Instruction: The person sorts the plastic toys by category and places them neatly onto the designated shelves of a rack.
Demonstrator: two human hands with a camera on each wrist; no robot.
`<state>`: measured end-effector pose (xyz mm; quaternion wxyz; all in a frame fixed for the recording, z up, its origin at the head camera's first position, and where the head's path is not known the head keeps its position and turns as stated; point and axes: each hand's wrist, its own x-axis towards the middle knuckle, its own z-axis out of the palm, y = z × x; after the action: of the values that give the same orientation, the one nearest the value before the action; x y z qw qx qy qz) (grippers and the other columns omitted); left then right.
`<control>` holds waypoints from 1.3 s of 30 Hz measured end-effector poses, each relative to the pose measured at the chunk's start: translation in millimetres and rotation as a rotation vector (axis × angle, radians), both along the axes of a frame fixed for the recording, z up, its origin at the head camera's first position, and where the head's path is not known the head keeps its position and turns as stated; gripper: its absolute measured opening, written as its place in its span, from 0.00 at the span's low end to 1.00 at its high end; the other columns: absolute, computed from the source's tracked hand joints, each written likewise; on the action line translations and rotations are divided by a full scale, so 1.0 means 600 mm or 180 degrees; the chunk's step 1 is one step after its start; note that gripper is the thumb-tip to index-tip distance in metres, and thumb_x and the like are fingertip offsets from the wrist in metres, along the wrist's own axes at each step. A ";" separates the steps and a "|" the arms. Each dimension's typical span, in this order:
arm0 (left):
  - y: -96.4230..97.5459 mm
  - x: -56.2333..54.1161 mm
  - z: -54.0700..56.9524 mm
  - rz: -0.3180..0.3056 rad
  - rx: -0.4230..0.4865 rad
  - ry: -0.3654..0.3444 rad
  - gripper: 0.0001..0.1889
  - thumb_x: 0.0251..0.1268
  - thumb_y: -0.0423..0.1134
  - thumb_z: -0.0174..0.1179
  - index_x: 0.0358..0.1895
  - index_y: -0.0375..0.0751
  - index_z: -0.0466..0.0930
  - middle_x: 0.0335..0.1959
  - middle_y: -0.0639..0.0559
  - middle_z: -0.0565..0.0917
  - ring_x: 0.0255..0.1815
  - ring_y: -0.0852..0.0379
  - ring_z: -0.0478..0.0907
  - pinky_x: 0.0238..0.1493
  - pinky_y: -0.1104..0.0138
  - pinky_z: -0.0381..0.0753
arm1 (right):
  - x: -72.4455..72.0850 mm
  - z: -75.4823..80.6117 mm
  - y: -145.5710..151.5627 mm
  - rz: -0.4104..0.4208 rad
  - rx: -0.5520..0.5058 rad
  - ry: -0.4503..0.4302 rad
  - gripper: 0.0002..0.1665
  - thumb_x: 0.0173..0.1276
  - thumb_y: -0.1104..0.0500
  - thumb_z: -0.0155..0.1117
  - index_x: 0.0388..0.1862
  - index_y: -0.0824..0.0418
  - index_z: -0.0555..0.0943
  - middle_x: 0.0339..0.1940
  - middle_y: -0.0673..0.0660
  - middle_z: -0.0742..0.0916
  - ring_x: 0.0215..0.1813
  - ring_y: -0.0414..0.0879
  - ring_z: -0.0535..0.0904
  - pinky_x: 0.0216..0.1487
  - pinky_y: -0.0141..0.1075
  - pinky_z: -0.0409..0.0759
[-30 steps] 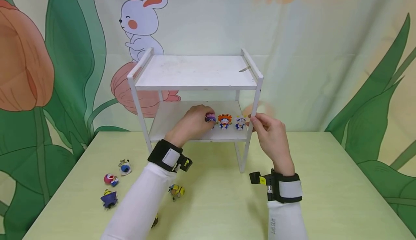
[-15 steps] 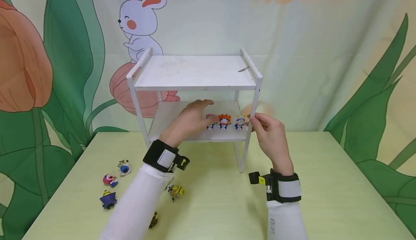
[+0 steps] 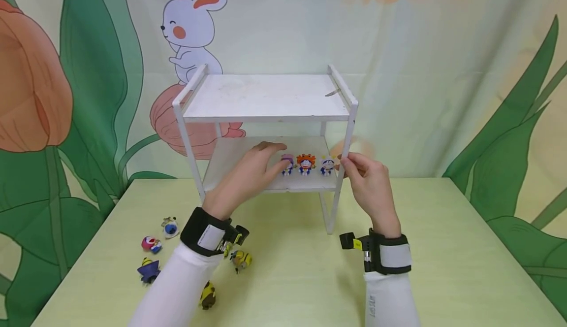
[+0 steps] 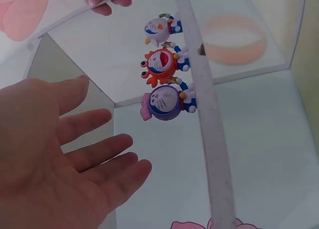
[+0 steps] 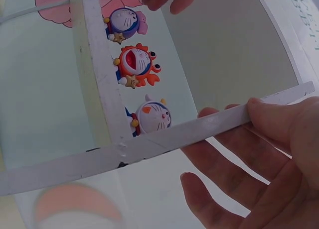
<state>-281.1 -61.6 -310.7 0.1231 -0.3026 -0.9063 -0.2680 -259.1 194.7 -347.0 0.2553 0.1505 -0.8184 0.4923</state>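
Observation:
On the lower board of a white two-tier shelf (image 3: 266,95), three small figurines stand in a row near the front edge. One has a purple hood with a pink top (image 4: 165,100), the middle one an orange crab hat (image 3: 306,164), and the rightmost a white hood (image 3: 328,166). My left hand (image 3: 248,174) is beside the purple-hooded figurine; the left wrist view shows its fingers spread, apart from the figurine and holding nothing. With thumb and fingers on opposite sides, my right hand (image 3: 372,186) grips the shelf's front right post (image 5: 209,124).
Several more figurines lie on the pale green table (image 3: 421,209): a blue-and-white one (image 3: 170,228), a pink-hooded one (image 3: 152,245), a dark blue one (image 3: 148,270), and yellow ones (image 3: 241,261) near my left forearm, which partly hides some. A printed curtain (image 3: 421,95) hangs behind.
My left hand has let go of the purple-hooded figurine and drawn back to the left with fingers opened. The figurine stays standing in the row. My right hand keeps its grip on the post.

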 end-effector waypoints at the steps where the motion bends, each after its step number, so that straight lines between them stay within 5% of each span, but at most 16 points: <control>1: -0.001 0.004 -0.003 -0.0008 0.0016 0.0009 0.22 0.75 0.44 0.53 0.64 0.34 0.73 0.62 0.40 0.76 0.66 0.46 0.69 0.66 0.57 0.66 | 0.000 0.000 0.000 -0.0004 0.0005 0.0005 0.14 0.74 0.59 0.59 0.49 0.67 0.84 0.37 0.62 0.88 0.34 0.50 0.84 0.45 0.51 0.80; 9: -0.024 0.039 -0.035 0.0052 0.0255 0.0073 0.21 0.75 0.44 0.53 0.64 0.35 0.73 0.61 0.41 0.75 0.65 0.46 0.69 0.66 0.56 0.65 | -0.001 0.000 0.000 -0.0035 0.0030 -0.0020 0.15 0.74 0.59 0.58 0.49 0.68 0.84 0.37 0.61 0.88 0.34 0.51 0.84 0.46 0.51 0.79; 16: -0.056 0.063 -0.091 0.0212 0.0513 0.0081 0.21 0.75 0.45 0.54 0.63 0.36 0.74 0.63 0.42 0.74 0.66 0.46 0.67 0.66 0.54 0.65 | -0.003 0.002 -0.004 -0.0026 0.0072 -0.0034 0.14 0.75 0.59 0.58 0.49 0.68 0.84 0.37 0.61 0.88 0.35 0.51 0.84 0.45 0.50 0.80; 23: -0.062 0.079 -0.129 0.0249 0.0611 0.0389 0.18 0.72 0.39 0.58 0.60 0.35 0.76 0.63 0.38 0.73 0.70 0.41 0.63 0.68 0.50 0.62 | 0.001 0.002 -0.001 -0.0073 0.0094 -0.0115 0.15 0.76 0.58 0.57 0.49 0.67 0.84 0.39 0.62 0.88 0.36 0.51 0.84 0.46 0.50 0.80; 31: -0.072 0.094 -0.131 0.0194 0.0650 0.0489 0.16 0.71 0.36 0.59 0.57 0.34 0.77 0.62 0.37 0.73 0.69 0.40 0.64 0.67 0.50 0.64 | 0.002 0.001 -0.001 -0.0082 0.0099 -0.0108 0.15 0.76 0.57 0.57 0.48 0.66 0.84 0.39 0.62 0.88 0.36 0.52 0.83 0.48 0.53 0.78; 39: -0.111 0.112 -0.129 0.0342 0.0582 0.0174 0.18 0.72 0.38 0.58 0.61 0.37 0.76 0.62 0.42 0.75 0.64 0.43 0.71 0.61 0.50 0.71 | 0.001 -0.001 -0.002 -0.0074 0.0118 -0.0111 0.18 0.76 0.56 0.56 0.50 0.69 0.83 0.38 0.63 0.88 0.36 0.52 0.83 0.48 0.53 0.76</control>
<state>-214.2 -128.5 -388.0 0.1891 -0.2484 -0.8893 -0.3343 -258.6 193.5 -347.6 0.2439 0.1371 -0.8334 0.4766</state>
